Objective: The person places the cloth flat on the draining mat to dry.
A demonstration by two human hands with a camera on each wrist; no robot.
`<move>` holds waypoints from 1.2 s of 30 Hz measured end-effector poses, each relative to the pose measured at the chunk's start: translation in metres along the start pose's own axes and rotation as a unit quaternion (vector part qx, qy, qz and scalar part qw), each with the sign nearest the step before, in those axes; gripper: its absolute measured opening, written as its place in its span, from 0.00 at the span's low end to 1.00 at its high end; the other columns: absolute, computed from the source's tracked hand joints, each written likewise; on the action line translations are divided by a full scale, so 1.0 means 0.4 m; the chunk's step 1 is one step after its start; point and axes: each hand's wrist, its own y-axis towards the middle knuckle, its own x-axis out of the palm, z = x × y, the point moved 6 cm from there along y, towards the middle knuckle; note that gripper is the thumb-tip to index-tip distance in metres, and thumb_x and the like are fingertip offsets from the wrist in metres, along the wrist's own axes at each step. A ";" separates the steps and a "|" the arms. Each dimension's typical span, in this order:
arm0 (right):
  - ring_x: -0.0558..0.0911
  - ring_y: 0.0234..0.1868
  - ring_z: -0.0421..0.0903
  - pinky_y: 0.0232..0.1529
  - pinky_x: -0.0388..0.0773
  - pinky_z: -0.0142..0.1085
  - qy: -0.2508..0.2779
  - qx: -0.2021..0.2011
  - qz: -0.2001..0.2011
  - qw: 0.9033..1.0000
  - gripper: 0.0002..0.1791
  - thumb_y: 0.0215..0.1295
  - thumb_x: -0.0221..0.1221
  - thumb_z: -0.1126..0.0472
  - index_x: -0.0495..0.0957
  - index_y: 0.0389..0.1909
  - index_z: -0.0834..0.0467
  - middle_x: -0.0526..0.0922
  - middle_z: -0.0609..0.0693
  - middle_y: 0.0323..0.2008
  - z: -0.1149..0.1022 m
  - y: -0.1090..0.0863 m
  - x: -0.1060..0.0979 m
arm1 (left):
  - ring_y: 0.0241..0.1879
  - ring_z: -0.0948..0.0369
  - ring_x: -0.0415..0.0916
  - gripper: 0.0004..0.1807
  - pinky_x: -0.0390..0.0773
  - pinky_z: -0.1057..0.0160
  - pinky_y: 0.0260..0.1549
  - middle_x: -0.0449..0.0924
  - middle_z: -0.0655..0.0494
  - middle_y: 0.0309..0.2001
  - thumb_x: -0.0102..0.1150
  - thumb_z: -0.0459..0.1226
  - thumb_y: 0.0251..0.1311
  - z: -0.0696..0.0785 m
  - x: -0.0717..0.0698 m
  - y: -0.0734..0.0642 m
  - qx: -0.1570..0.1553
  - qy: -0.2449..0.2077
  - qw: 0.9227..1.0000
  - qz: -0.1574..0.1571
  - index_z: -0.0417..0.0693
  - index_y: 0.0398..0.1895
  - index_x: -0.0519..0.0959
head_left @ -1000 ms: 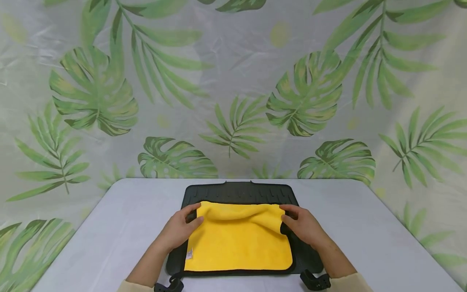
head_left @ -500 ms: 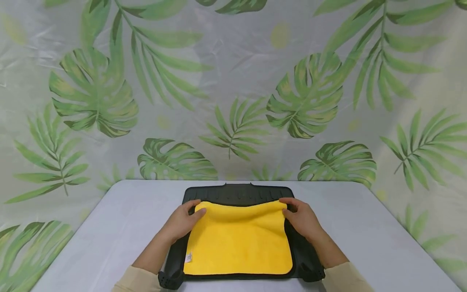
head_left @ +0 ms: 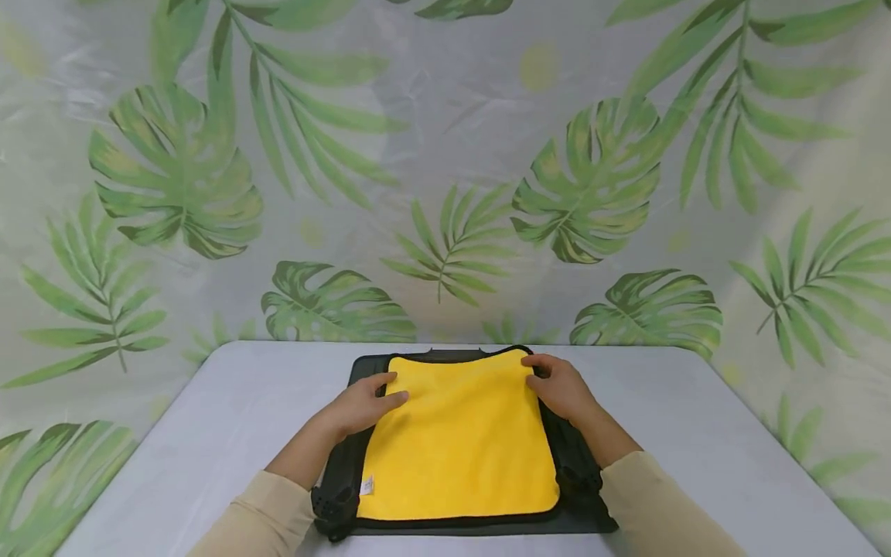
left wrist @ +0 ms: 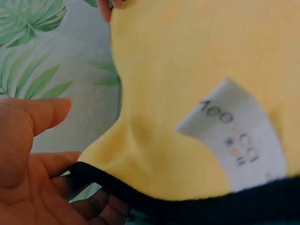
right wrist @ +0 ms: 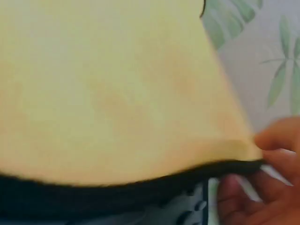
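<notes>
A yellow towel point(head_left: 459, 441) with dark edging and a small white tag point(head_left: 366, 486) lies spread over a black ridged board point(head_left: 588, 518). My left hand point(head_left: 365, 402) is at its far left corner. In the left wrist view the thumb point(left wrist: 54, 112) stands away from the cloth, while the fingers lie at the dark edge. My right hand point(head_left: 564, 387) pinches the far right corner, which reaches farther back than the left one. In the right wrist view the thumb point(right wrist: 279, 133) meets this corner from above, with fingers under the dark edging.
A white table point(head_left: 230, 418) lies under the board. Behind it hangs a leaf-printed curtain point(head_left: 459, 139). Black wrist-worn devices point(head_left: 337, 507) sit near the board's front corners.
Both hands have moved away from the body, drawing the towel's far edge toward the back of the board. The earlier fold across its far part has flattened out, and the left thumb is now apart from the cloth.
</notes>
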 end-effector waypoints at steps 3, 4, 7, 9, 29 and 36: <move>0.75 0.67 0.65 0.61 0.78 0.55 -0.039 -0.002 -0.015 0.999 0.21 0.75 0.54 0.62 0.76 0.66 0.60 0.72 0.64 0.71 -0.008 0.010 0.010 | 0.79 0.39 0.52 0.38 0.64 0.37 0.72 0.54 0.40 0.80 0.55 0.48 0.75 0.011 -0.012 0.006 0.006 0.004 1.000 -0.009 0.44 0.81 0.56; 0.75 0.66 0.64 0.60 0.79 0.54 -0.040 -0.002 -0.011 0.999 0.22 0.75 0.53 0.62 0.76 0.67 0.60 0.72 0.64 0.71 -0.010 0.013 0.011 | 0.79 0.39 0.51 0.39 0.63 0.37 0.72 0.53 0.40 0.81 0.55 0.48 0.75 0.015 -0.017 0.007 0.009 0.005 1.000 -0.006 0.44 0.81 0.54; 0.78 0.63 0.63 0.56 0.81 0.51 -0.034 0.002 0.007 0.999 0.25 0.74 0.53 0.61 0.72 0.70 0.59 0.72 0.65 0.70 -0.012 0.020 0.008 | 0.78 0.37 0.53 0.40 0.65 0.36 0.70 0.52 0.39 0.81 0.55 0.47 0.75 0.023 -0.030 0.005 0.006 0.014 1.000 0.000 0.45 0.82 0.51; 0.81 0.58 0.62 0.50 0.82 0.49 -0.037 0.012 -0.003 0.999 0.28 0.73 0.54 0.60 0.68 0.73 0.60 0.74 0.67 0.67 -0.007 0.015 0.009 | 0.75 0.37 0.60 0.40 0.69 0.36 0.67 0.57 0.35 0.78 0.55 0.47 0.75 0.019 -0.033 -0.002 -0.007 0.028 1.000 -0.012 0.46 0.83 0.50; 0.74 0.19 0.47 0.21 0.76 0.37 -0.004 0.042 -0.075 0.996 0.27 0.73 0.56 0.63 0.68 0.71 0.55 0.74 0.52 0.23 0.016 -0.197 0.023 | 0.16 0.59 0.76 0.43 0.83 0.62 0.20 0.82 0.46 0.24 0.69 0.32 0.59 -0.001 -0.002 -0.147 -0.083 0.060 0.980 -0.169 0.58 0.77 0.63; 0.66 0.16 0.43 0.20 0.64 0.33 -0.092 0.051 -0.098 0.990 0.24 0.69 0.59 0.62 0.74 0.66 0.57 0.73 0.50 0.22 0.029 -0.216 0.035 | 0.17 0.60 0.77 0.41 0.80 0.65 0.19 0.81 0.48 0.23 0.71 0.35 0.59 -0.003 0.017 -0.158 -0.085 0.102 0.969 -0.208 0.60 0.76 0.66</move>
